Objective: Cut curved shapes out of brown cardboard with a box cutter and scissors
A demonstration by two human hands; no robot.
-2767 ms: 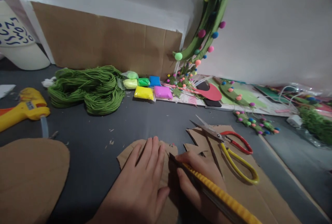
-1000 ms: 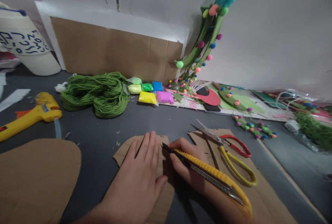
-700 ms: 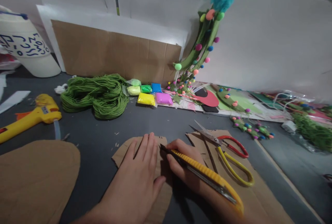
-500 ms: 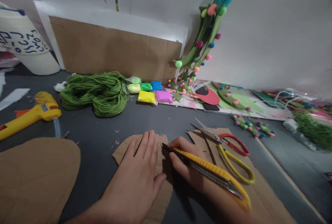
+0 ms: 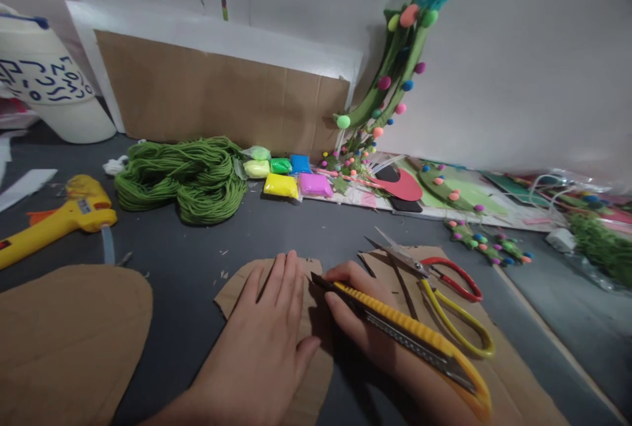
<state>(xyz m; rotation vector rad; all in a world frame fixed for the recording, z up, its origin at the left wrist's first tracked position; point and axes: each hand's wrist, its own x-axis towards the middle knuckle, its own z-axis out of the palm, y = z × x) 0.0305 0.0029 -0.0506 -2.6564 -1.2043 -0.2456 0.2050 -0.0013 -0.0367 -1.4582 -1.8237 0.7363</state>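
Observation:
My left hand (image 5: 264, 334) lies flat with its fingers stretched over a piece of cardboard (image 5: 313, 373) at the lower middle. Closed round a yellow box cutter (image 5: 409, 330), my right hand (image 5: 360, 307) is just right of the left one. The cutter's dark blade tip is at the cardboard, beside my left fingertips. Scissors (image 5: 419, 268) with one red and one yellow handle lie on another cardboard piece (image 5: 508, 373) to the right.
A yellow glue gun (image 5: 74, 212) and a rounded cardboard shape (image 5: 74, 340) are at the left. Behind are green yarn (image 5: 182, 179), clay packets (image 5: 281, 185), an upright cardboard sheet (image 5: 217, 93) and a curved pompom decoration (image 5: 380, 83). A white cup (image 5: 54, 83) stands back left.
The view has shifted slightly. My right hand and the box cutter have moved a little right and down in the picture; my left hand remains flat on the cardboard.

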